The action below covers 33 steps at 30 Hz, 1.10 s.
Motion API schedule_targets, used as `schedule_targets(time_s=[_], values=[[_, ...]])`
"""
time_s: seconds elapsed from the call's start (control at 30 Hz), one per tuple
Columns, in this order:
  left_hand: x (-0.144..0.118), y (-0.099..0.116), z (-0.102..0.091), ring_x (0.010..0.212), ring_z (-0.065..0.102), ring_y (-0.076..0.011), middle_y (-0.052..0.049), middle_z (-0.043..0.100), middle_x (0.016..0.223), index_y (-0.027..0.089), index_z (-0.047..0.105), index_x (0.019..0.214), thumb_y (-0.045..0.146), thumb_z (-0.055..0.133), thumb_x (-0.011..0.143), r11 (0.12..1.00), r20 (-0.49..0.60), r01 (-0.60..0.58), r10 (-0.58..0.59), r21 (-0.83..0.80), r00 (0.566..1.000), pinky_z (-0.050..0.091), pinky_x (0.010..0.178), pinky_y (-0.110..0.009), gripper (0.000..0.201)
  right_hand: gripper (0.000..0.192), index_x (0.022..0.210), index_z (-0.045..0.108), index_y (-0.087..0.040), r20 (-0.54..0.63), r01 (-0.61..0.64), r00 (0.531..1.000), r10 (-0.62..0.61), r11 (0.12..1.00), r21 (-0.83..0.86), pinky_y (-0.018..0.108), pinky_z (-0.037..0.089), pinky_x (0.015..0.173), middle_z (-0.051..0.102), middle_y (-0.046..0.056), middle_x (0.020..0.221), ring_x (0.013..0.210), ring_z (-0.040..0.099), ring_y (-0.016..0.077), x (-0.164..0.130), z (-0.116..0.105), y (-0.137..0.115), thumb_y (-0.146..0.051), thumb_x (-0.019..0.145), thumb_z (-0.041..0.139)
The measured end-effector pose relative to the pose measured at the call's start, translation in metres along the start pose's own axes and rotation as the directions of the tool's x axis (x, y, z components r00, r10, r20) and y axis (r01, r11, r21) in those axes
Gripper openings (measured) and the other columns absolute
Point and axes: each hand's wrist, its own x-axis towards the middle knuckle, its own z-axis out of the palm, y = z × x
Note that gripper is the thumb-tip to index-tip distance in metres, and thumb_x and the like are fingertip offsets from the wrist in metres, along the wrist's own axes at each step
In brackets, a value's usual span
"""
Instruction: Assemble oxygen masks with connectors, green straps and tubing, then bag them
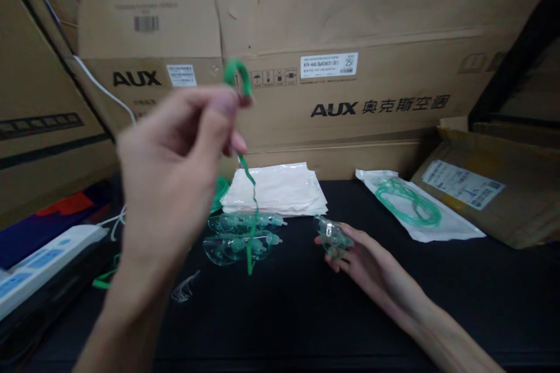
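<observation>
Strap (247, 186) pinched between thumb and fingertips of left hand (175, 169), raised high near the camera; top end curls above the fingers, rest dangles thin and twisted down toward two masks (240, 236) lying on the black counter (350, 315). Grip small, on a blurred, moving strip: likely to slip out if tugged. Loose end hangs right over the masks, so could snag on them and drag them across the counter.

Right hand (363, 259) low on the counter, fingers part curled around a third clear mask (333, 236), held loosely at the fingertips rather than clamped. Could roll out or tip if the strap gets pulled against it. Soft clear plastic, looks easy to crease under a hard squeeze.

Stack of white bags (275, 189) just behind the masks, sealed pouch with green tubing (409, 204) off to the right, cardboard boxes (332, 70) standing behind. Power strip (39, 262) and cable at left edge, near the left forearm: elbow sweep could knock it. Small clear scrap (186, 290) near the wrist, cannot tell what it is.
</observation>
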Motion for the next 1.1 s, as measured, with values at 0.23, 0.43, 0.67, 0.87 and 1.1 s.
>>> schedule_targets(time_s=[0.23, 0.43, 0.67, 0.87, 1.1], values=[[-0.128, -0.036, 0.030, 0.064, 0.056, -0.0144, 0.005, 0.061, 0.058, 0.025, 0.075, 0.106, 0.026, 0.060, 0.098, 0.971, 0.446, 0.163, -0.225, 0.172, 0.866, 0.044, 0.063, -0.025, 0.017, 0.036, 0.115, 0.072, -0.022, -0.024, 0.020, 0.999, -0.026, 0.972, -0.233, 0.031, 0.044, 0.076, 0.070, 0.007, 0.113, 0.099, 0.056, 0.0218, -0.018, 0.000, 0.005, -0.044, 0.087, 0.074], [-0.154, -0.050, 0.035, 0.072, 0.058, -0.0166, 0.002, 0.065, 0.069, 0.025, 0.072, 0.111, 0.029, 0.053, 0.101, 0.927, 0.568, 0.306, -0.375, 0.217, 0.733, 0.044, 0.075, -0.030, 0.022, 0.032, 0.118, 0.070, -0.021, -0.024, -0.001, 1.000, -0.002, 0.989, -0.151, 0.032, 0.045, 0.071, 0.069, 0.009, 0.115, 0.097, 0.058, 0.0228, -0.025, -0.006, 0.017, -0.043, 0.096, 0.062], [-0.154, -0.054, 0.029, 0.081, 0.060, -0.0163, 0.001, 0.068, 0.085, 0.026, 0.072, 0.094, 0.036, 0.058, 0.098, 0.874, 0.600, 0.452, -0.461, 0.179, 0.654, 0.044, 0.075, -0.028, 0.018, 0.034, 0.113, 0.071, -0.018, -0.004, -0.050, 0.999, 0.050, 0.991, -0.123, 0.032, 0.047, 0.075, 0.071, 0.011, 0.110, 0.097, 0.063, 0.0242, -0.028, 0.002, 0.021, -0.044, 0.099, 0.055], [-0.160, -0.053, 0.029, 0.068, 0.061, -0.0136, 0.005, 0.069, 0.068, 0.026, 0.072, 0.091, 0.039, 0.061, 0.097, 0.821, 0.647, 0.545, -0.510, 0.169, 0.567, 0.041, 0.066, -0.025, 0.018, 0.035, 0.104, 0.074, -0.019, 0.036, -0.033, 0.999, 0.034, 0.999, -0.038, 0.033, 0.048, 0.070, 0.071, 0.010, 0.099, 0.082, 0.063, 0.0221, -0.032, 0.003, 0.025, -0.045, 0.100, 0.051], [-0.158, -0.050, 0.029, 0.068, 0.060, -0.0138, 0.004, 0.066, 0.066, 0.023, 0.072, 0.079, 0.040, 0.060, 0.096, 0.836, 0.673, 0.498, -0.506, 0.230, 0.539, 0.039, 0.065, -0.025, 0.027, 0.036, 0.100, 0.078, -0.023, 0.019, -0.001, 1.000, 0.000, 0.997, 0.075, 0.041, 0.051, 0.078, 0.074, 0.012, 0.112, 0.081, 0.066, 0.0246, -0.032, 0.009, 0.022, -0.053, 0.091, 0.061]])
